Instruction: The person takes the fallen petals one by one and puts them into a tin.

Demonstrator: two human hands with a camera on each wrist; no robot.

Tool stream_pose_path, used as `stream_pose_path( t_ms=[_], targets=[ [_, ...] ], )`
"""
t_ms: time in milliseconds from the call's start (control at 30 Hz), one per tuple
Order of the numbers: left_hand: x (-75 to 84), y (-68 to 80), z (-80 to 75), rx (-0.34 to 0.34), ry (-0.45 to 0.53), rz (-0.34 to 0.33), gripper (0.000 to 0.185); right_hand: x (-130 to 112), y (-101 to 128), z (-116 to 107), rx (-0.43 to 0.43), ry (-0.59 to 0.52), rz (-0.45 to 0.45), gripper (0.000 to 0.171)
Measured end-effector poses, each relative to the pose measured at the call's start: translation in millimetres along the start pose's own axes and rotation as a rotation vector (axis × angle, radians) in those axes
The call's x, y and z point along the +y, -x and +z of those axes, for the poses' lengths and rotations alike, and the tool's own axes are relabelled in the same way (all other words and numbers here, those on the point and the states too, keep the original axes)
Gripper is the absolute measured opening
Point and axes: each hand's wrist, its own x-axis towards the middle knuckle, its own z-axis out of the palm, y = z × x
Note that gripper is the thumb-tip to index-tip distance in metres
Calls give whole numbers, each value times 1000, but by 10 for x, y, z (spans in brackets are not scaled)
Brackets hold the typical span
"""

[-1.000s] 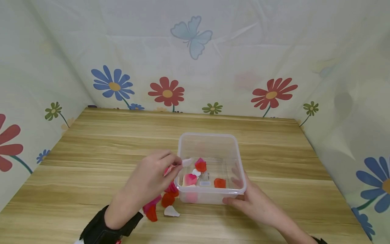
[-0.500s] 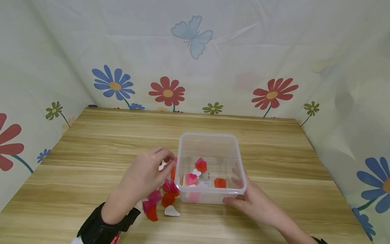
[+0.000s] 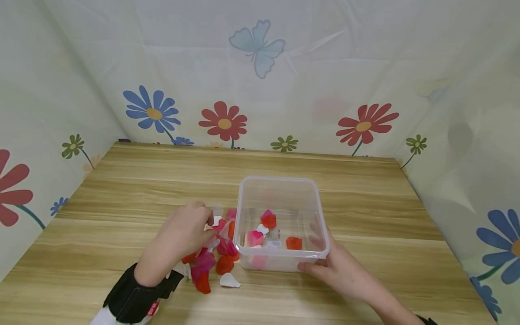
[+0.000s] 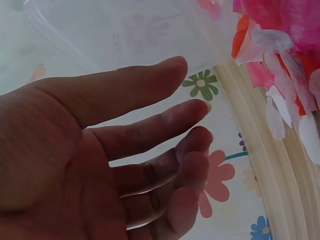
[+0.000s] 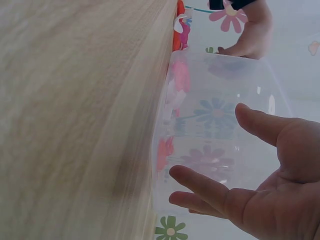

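Note:
A clear plastic container stands on the wooden table with several red, pink and white flower petals inside. My right hand rests against its near right corner, thumb on the front wall and fingers along the right side. In the right wrist view those fingers look fairly straight against the clear wall. Left of the container lies a loose pile of petals in red, pink and white. Over the pile's left side hovers my left hand. The left wrist view shows its fingers loosely bent and apart, holding nothing.
A single white petal lies near the container's front left corner. White cloth printed with flowers and a butterfly encloses the table at the back and both sides.
My left hand has let a white petal go at the container's left rim and moved back left over the pile. The right hand and the container have stayed in place.

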Motion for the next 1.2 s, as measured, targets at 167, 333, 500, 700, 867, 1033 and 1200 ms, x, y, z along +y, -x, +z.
stream_pose_path(
  t_ms=[167, 333, 500, 700, 867, 1033, 1200],
  targets=[
    [-55, -26, 54, -110, 36, -62, 22, -2, -3, 0, -6, -5, -6, 98],
    [-91, -46, 127, -160, 10, -63, 21, -8, -2, 0, 0, -3, 4, 100],
    [-103, -59, 188, -186, -27, -41, 24, -5, 0, 7, -1, 11, 2, 98],
    [-109, -76, 221, -163, -22, -28, 20, 4, 9, 15, -5, 13, 0, 96],
    [-116, -83, 209, -148, 19, -36, 24, 12, 7, 12, -3, 2, -10, 95],
    [-125, -78, 168, -124, 49, -35, 21, 5, 6, 10, 5, 2, 7, 101],
    [-142, -84, 114, -114, 52, -44, 21, -2, 9, 7, 4, 4, 14, 101]
  ],
)
